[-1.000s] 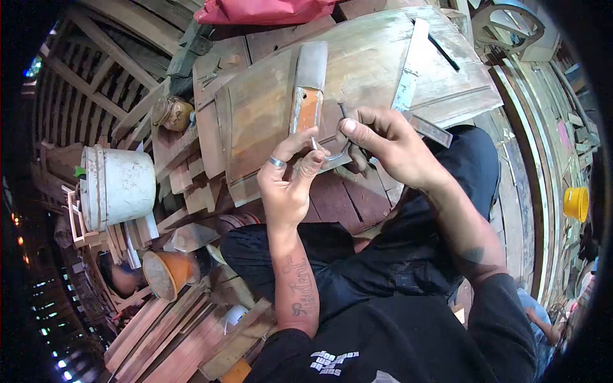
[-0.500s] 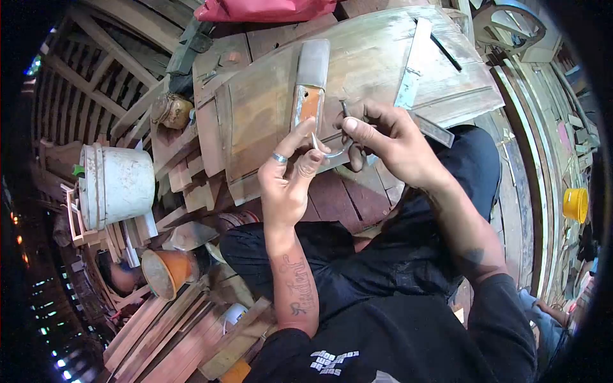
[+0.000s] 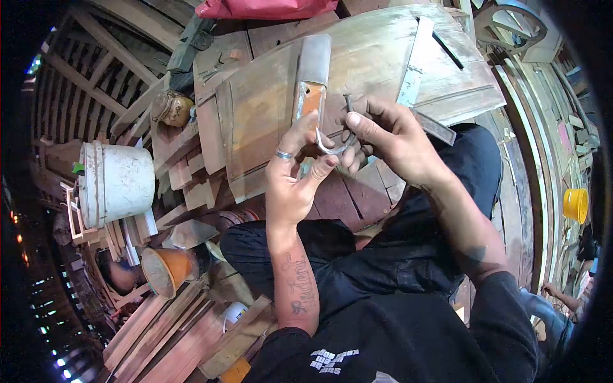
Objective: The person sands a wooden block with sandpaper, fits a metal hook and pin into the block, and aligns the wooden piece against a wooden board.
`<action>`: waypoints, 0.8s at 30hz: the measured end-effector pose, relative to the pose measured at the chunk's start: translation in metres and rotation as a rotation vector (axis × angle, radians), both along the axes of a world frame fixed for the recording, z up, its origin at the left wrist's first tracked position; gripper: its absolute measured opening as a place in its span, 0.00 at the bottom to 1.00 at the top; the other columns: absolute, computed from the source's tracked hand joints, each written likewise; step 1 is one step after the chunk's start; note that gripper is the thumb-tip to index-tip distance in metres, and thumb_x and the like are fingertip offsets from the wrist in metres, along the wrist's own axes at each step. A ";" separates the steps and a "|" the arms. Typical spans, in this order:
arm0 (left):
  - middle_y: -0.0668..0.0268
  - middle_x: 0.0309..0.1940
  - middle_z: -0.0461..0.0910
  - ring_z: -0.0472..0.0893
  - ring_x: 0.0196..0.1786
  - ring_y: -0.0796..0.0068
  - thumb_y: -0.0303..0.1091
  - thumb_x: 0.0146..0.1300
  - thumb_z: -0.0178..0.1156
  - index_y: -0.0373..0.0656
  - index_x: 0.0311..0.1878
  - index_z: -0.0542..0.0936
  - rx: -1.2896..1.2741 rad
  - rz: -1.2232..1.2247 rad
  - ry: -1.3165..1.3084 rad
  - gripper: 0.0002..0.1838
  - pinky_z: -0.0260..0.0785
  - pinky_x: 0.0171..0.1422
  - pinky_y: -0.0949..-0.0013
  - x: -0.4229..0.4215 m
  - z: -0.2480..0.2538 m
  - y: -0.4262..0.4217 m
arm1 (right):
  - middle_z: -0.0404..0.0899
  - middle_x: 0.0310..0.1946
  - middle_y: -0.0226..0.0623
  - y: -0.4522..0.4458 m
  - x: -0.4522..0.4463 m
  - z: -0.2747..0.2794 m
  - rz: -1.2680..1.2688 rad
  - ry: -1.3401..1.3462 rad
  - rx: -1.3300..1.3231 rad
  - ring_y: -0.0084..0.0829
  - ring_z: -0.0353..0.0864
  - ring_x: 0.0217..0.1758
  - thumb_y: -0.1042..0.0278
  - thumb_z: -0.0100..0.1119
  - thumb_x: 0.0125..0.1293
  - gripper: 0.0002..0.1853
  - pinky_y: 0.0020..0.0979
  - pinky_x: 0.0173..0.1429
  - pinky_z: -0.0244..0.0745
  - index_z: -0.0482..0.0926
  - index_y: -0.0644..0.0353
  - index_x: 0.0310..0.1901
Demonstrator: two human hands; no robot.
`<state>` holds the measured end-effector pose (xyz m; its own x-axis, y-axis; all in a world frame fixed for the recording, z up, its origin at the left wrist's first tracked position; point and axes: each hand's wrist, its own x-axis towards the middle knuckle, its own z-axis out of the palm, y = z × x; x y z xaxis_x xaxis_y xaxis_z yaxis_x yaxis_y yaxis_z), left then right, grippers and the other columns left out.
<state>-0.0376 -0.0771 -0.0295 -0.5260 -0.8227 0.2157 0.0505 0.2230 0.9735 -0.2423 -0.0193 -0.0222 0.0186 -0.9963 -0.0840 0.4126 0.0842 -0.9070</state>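
curved metal piece held between two hands, over board's near edge

right hand (image 3: 397, 145): thumb and fingers pinched closed on a dark rod (image 3: 348, 104), flat head poking up past the thumb. curved metal piece (image 3: 328, 150) runs into the same fingers; can't tell if joined to rod. left hand (image 3: 290, 186): half-open, index finger and thumb apart around the piece's pointed end; can't tell if touching. ring (image 3: 284, 154) on left hand. wooden board (image 3: 373, 60) carries an orange-and-grey tool (image 3: 313, 64), left half, lower end behind left hand, and a pale metal strip (image 3: 416, 57), right half, running far edge toward near edge. red bag (image 3: 265, 7) beyond far edge. white bucket (image 3: 124, 179) well left of board.
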 end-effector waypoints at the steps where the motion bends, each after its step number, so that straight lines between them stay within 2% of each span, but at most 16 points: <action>1: 0.71 0.48 0.84 0.83 0.50 0.81 0.31 0.71 0.74 0.39 0.73 0.79 -0.019 0.000 -0.026 0.29 0.75 0.60 0.72 0.001 0.000 0.000 | 0.85 0.40 0.38 0.000 0.001 0.001 0.000 0.000 0.001 0.29 0.90 0.35 0.60 0.59 0.84 0.14 0.31 0.40 0.87 0.79 0.66 0.53; 4: 0.71 0.47 0.84 0.82 0.50 0.81 0.30 0.71 0.74 0.40 0.74 0.78 -0.024 -0.004 -0.026 0.30 0.75 0.60 0.72 0.001 -0.002 0.000 | 0.85 0.39 0.37 0.000 0.003 0.005 -0.016 -0.069 -0.028 0.29 0.91 0.36 0.60 0.58 0.84 0.14 0.29 0.40 0.86 0.79 0.65 0.53; 13: 0.71 0.49 0.82 0.81 0.50 0.81 0.30 0.72 0.73 0.40 0.74 0.78 0.054 0.009 0.034 0.29 0.75 0.59 0.72 0.000 -0.002 0.002 | 0.84 0.39 0.34 0.000 0.003 0.003 0.001 0.008 0.011 0.26 0.89 0.35 0.59 0.58 0.84 0.14 0.29 0.40 0.85 0.78 0.63 0.54; 15: 0.71 0.49 0.82 0.81 0.50 0.81 0.30 0.72 0.73 0.40 0.74 0.78 0.032 0.007 0.000 0.29 0.75 0.59 0.72 0.001 -0.001 0.000 | 0.87 0.36 0.37 -0.001 0.004 0.003 -0.022 -0.016 -0.013 0.25 0.89 0.34 0.60 0.55 0.86 0.17 0.28 0.39 0.85 0.78 0.67 0.59; 18: 0.71 0.49 0.83 0.81 0.50 0.81 0.30 0.72 0.73 0.40 0.73 0.78 -0.015 -0.006 -0.033 0.28 0.75 0.60 0.71 0.001 0.000 -0.002 | 0.87 0.36 0.37 -0.001 0.003 0.001 -0.010 0.009 -0.021 0.25 0.89 0.34 0.60 0.55 0.86 0.17 0.28 0.40 0.85 0.78 0.67 0.61; 21: 0.70 0.49 0.84 0.81 0.49 0.81 0.30 0.72 0.73 0.40 0.73 0.78 -0.010 0.025 -0.047 0.28 0.76 0.60 0.71 0.000 0.002 -0.001 | 0.82 0.39 0.35 0.000 0.003 0.005 -0.019 -0.019 0.005 0.26 0.88 0.35 0.60 0.58 0.85 0.15 0.29 0.40 0.84 0.79 0.66 0.55; 24: 0.70 0.49 0.84 0.81 0.50 0.81 0.30 0.72 0.73 0.39 0.73 0.78 -0.007 0.019 -0.036 0.29 0.76 0.60 0.71 -0.001 0.002 -0.001 | 0.83 0.38 0.35 0.001 0.000 0.003 -0.015 0.026 0.052 0.26 0.88 0.34 0.59 0.58 0.85 0.15 0.29 0.40 0.83 0.79 0.66 0.55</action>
<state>-0.0382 -0.0782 -0.0277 -0.5179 -0.8310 0.2028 0.0113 0.2304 0.9730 -0.2420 -0.0184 -0.0194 0.0006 -0.9907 -0.1361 0.3902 0.1255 -0.9121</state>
